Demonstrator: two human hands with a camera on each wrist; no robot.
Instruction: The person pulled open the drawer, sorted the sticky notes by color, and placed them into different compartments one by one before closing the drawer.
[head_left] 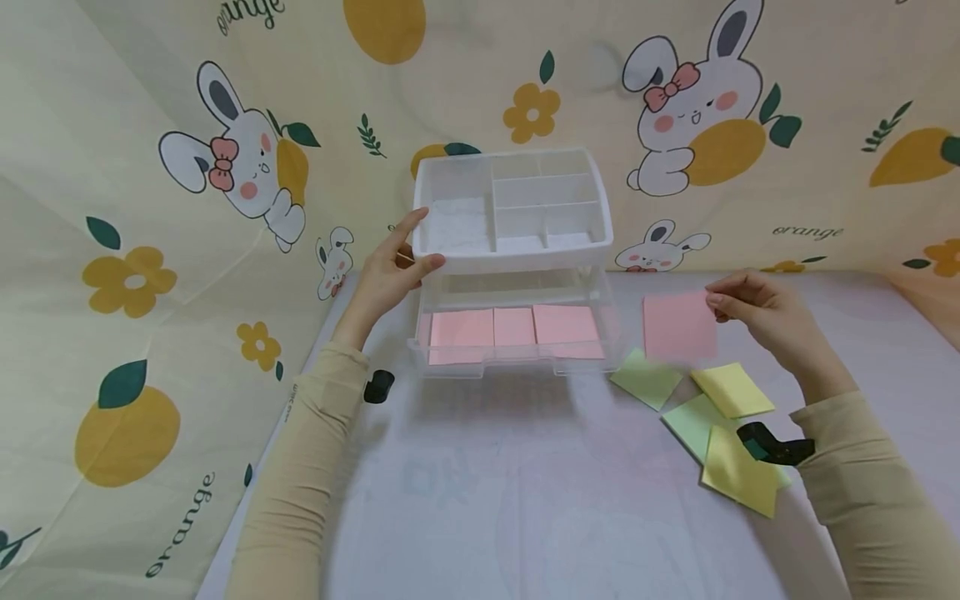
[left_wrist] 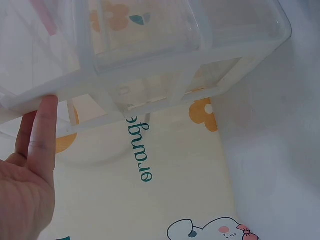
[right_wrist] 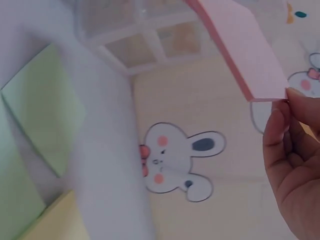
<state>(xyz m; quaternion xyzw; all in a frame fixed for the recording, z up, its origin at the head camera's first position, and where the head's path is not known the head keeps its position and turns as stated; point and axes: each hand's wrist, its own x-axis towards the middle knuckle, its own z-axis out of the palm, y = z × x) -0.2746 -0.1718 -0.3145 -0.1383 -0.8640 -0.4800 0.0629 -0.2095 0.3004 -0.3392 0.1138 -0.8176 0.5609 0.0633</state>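
A clear plastic organizer (head_left: 517, 208) with divided top compartments stands at the back of the table. Its lower drawer (head_left: 510, 368) is pulled out and holds pink note pads (head_left: 517, 327) side by side. My left hand (head_left: 426, 240) rests against the organizer's top left corner, one finger up the side and the thumb on the front lip. The left wrist view shows a straight finger (left_wrist: 42, 130) against the rim (left_wrist: 165, 60). My right hand (head_left: 712, 304) pinches another pink pad (head_left: 678, 327) by its edge, in the air just right of the drawer. The right wrist view shows that pad (right_wrist: 240, 45) between its fingertips (right_wrist: 292, 107).
Green pads (head_left: 647, 379) and yellow pads (head_left: 731, 389) lie scattered on the pale lavender tablecloth (head_left: 525, 483) below my right hand. A rabbit-and-orange printed cloth (head_left: 187, 250) hangs behind and to the left. A small black device (head_left: 378, 386) sits at each wrist.
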